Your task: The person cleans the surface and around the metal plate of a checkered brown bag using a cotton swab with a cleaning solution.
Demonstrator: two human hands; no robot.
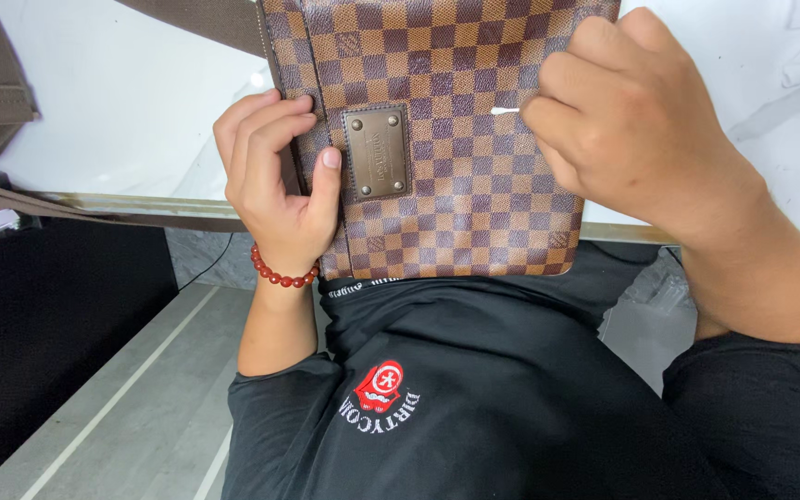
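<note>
Gripping checkered brown bag (446,176) at left edge, left hand (275,181); right hand (627,116) pinches cotton swab (505,110) against bag, centre frame.

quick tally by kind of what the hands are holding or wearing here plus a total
checkered brown bag, gripped at its edge by the left hand: 1
cotton swab, pinched in the right hand, tip on the bag: 1
red bead bracelet, on the left wrist: 1
total: 3

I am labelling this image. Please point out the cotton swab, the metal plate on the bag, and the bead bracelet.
cotton swab (504,111), head view, white tip
metal plate (377,154), head view, centre
bead bracelet (281,275), head view, red beads under the left wrist
</note>
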